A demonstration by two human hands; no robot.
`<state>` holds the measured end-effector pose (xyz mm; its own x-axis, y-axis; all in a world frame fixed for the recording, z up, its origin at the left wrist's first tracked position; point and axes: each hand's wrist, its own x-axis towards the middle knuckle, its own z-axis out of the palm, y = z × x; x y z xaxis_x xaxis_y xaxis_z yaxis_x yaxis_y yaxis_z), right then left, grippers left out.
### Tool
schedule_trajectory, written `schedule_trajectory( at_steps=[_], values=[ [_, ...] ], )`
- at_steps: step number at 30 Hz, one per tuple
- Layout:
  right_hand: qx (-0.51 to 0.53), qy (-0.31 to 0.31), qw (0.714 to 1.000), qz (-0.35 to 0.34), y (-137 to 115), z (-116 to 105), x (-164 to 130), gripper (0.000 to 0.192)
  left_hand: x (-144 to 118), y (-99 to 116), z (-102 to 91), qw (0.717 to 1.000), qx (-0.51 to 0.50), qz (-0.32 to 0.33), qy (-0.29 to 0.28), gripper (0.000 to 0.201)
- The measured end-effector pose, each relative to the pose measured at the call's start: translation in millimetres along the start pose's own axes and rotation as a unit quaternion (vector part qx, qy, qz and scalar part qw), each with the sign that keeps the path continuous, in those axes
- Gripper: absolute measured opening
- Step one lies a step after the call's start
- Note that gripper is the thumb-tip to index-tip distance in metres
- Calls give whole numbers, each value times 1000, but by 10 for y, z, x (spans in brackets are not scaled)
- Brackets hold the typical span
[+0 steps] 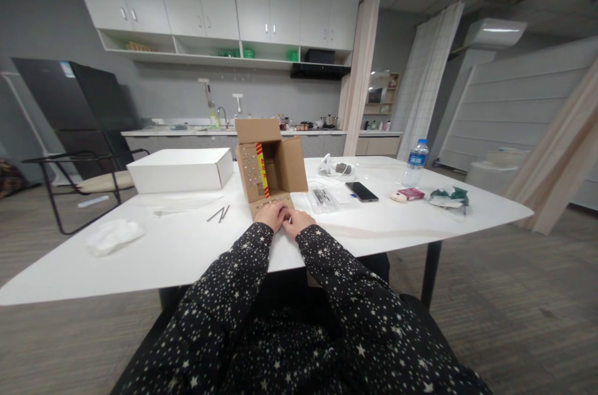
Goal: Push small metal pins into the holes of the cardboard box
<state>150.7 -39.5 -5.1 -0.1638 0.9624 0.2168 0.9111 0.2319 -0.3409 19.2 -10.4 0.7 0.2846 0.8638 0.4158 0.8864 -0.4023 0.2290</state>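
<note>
An open cardboard box (pixel 280 164) lies on its side on the white table, its opening turned toward me and its flaps spread. A red and yellow printed strip (pixel 262 169) runs down one flap. My left hand (pixel 271 215) is closed at the box's lower front flap (pixel 261 202). Meeting it from the right, my right hand (pixel 299 222) is also closed, its fingers curled against the left ones. Anything between the fingers is hidden from view.
A white box (pixel 180 169) stands at the left, with several metal rods (pixel 219 214) and crumpled white wrap (pixel 116 237) nearer. To the right are clear plastic packs (pixel 324 197), a phone (pixel 362 191), a water bottle (pixel 415 164), a pink packet (pixel 411 194) and green material (pixel 451 197).
</note>
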Motion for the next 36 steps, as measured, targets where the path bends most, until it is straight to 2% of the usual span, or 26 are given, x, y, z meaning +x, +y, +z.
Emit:
schedule_trajectory(
  at_steps=[11, 25, 36],
  values=[
    [3, -1, 1000, 0, -9, -17, 0, 29, 11, -17, 12, 999, -27, 24, 29, 26],
    [11, -7, 1000, 6, -17, -27, -4, 29, 22, -39, 46, 999, -7, -6, 51, 26],
    [4, -2, 1000, 5, -9, -16, 5, 27, -3, 3, 14, 998, 6, -2, 58, 26]
  ],
)
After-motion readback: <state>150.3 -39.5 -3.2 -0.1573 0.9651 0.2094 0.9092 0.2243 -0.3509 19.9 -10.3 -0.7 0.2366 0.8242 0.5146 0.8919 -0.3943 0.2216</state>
